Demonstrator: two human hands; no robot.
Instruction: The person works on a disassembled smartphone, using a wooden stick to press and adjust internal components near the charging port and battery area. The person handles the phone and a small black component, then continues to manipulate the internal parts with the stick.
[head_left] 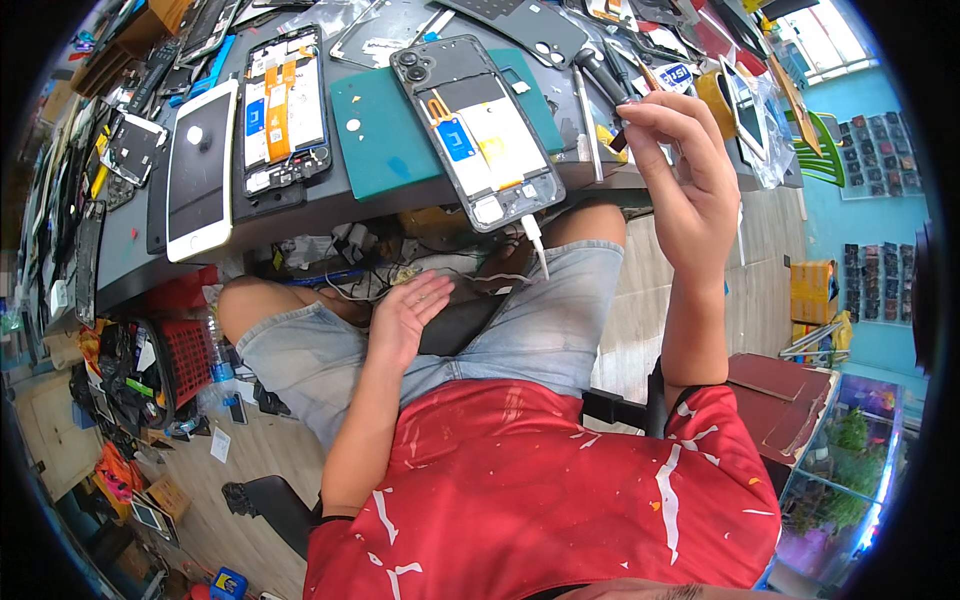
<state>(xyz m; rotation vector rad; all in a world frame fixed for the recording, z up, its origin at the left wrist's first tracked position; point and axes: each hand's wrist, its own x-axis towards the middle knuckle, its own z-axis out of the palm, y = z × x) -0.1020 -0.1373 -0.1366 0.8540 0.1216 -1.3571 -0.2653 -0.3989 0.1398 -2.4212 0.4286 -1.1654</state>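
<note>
My right hand is raised over the bench's right front edge, thumb and fingertips pinched on a small dark reddish-brown piece; its exact kind is too small to tell. My left hand hangs over my lap, palm up, fingers stretched out, with nothing in it. Between the two, an opened phone lies tilted on a teal mat, its bottom end reaching past the bench edge. Its back cover is off, showing a white battery area and a blue label. A white charging cable is plugged into its bottom end.
Left of the mat lie another opened phone with orange flex cables and a white tablet. A black-handled tool and a metal rod lie by my right hand. A red basket stands on the floor at left.
</note>
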